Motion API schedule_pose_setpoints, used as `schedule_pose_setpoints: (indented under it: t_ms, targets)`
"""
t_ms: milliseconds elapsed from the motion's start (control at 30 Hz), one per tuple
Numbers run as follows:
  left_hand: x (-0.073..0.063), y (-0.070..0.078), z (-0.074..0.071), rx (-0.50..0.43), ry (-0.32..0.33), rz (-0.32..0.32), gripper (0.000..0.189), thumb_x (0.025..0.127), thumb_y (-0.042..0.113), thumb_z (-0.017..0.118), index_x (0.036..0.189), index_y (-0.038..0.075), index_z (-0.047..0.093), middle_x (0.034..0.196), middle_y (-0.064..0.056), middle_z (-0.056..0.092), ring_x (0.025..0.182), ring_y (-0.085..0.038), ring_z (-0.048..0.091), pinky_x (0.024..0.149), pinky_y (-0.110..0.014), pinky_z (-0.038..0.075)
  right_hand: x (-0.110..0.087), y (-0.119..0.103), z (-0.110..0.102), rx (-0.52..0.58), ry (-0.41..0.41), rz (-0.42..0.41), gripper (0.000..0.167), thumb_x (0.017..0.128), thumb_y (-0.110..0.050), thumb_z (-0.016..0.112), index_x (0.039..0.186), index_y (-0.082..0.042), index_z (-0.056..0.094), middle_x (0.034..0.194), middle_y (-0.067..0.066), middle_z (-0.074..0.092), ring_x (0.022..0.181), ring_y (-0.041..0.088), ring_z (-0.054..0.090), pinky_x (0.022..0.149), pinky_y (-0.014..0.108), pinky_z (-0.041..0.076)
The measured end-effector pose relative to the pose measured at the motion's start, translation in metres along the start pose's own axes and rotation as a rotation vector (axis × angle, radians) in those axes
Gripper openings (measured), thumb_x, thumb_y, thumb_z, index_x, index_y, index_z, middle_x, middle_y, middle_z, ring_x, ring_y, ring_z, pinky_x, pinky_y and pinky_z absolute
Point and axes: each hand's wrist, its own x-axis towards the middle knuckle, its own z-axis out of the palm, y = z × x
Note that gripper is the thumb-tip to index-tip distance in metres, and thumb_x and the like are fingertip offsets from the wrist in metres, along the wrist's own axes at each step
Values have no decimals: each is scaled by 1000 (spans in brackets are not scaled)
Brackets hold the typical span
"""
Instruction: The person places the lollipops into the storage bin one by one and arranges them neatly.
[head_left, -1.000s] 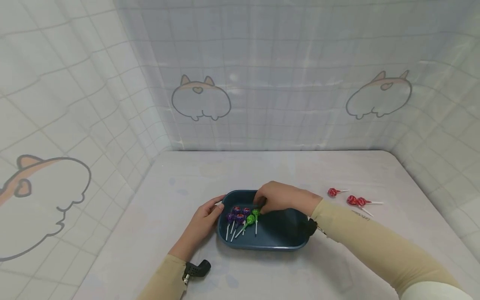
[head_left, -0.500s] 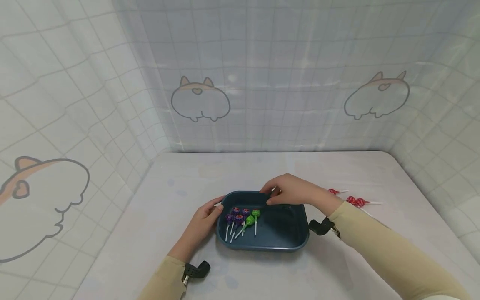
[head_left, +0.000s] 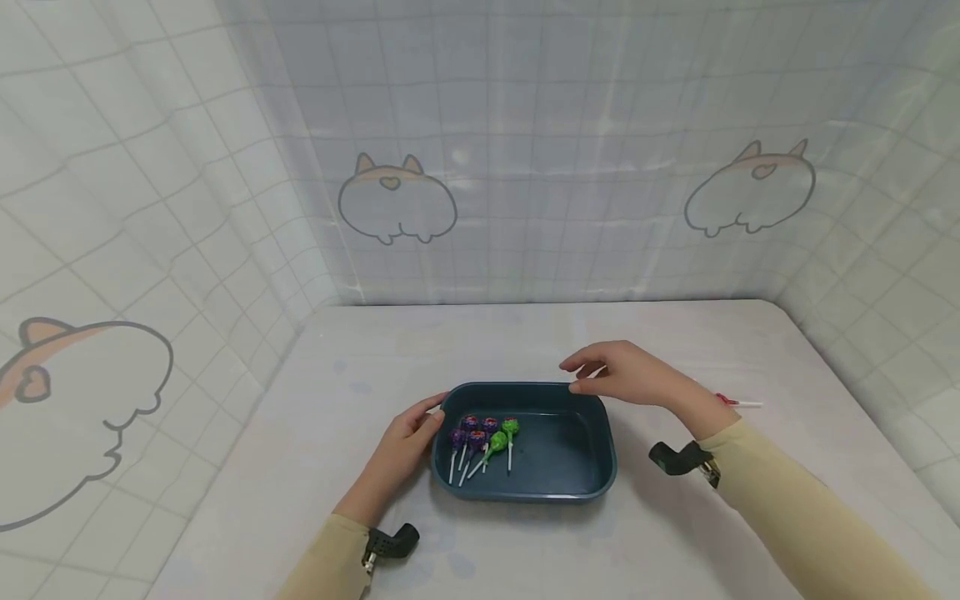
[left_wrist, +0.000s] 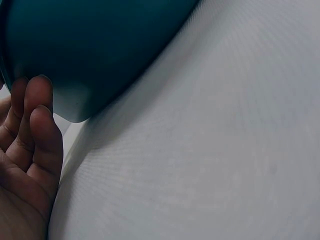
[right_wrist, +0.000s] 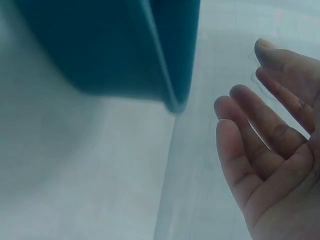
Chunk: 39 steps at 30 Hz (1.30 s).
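Note:
A dark blue-green tray [head_left: 525,493] stands on the table in the head view. In its left part lie several purple-wrapped lollipops [head_left: 477,438] and two green ones [head_left: 510,427], sticks towards the near side. My left hand [head_left: 405,437] rests at the tray's left end, thumb at the rim; the left wrist view has its fingers [left_wrist: 42,135] against the outer wall. Above the tray's far right corner is my right hand [head_left: 618,373], fingers loosely bent and holding nothing. In the right wrist view this hand [right_wrist: 280,160] is apart from the tray wall [right_wrist: 100,50].
A red lollipop [head_left: 727,399] with a white stick lies on the white table [head_left: 360,342] at the right, partly hidden by my right forearm. A pale checked curtain [head_left: 555,167] with animal drawings surrounds the table's back and sides.
My right hand has let go of a green lollipop in the tray, lifted and moved right to the far right corner. My left hand and the tray have stayed in place.

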Motion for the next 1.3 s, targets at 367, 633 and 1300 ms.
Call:
schedule_pose_setpoints:
  t_ms: [367, 633, 1300]
  targets:
    - [-2, 1, -4, 2, -10, -1, 39, 104, 26, 53, 141, 15, 55, 92, -17, 66, 74, -20, 58, 70, -38, 50, -34, 32, -9, 61, 130, 133, 40, 91, -33, 74, 126, -15, 68, 123, 4, 66, 107, 20, 63, 87, 40, 52]
    - [-3, -1, -5, 21, -12, 20, 40, 104, 26, 53, 142, 13, 54, 93, -16, 68, 74, -19, 60, 69, -37, 50, -64, 54, -14, 74, 212, 209, 42, 92, -40, 71, 127, -16, 67, 125, 8, 65, 109, 23, 62, 90, 46, 51]
    - [-6, -1, -10, 15, -18, 22, 40, 104, 28, 53, 142, 13, 53, 93, -13, 68, 75, -18, 60, 70, -35, 50, -117, 92, -23, 75, 339, 389, 50, 97, -43, 62, 134, -9, 61, 129, 13, 62, 110, 28, 57, 78, 28, 51]
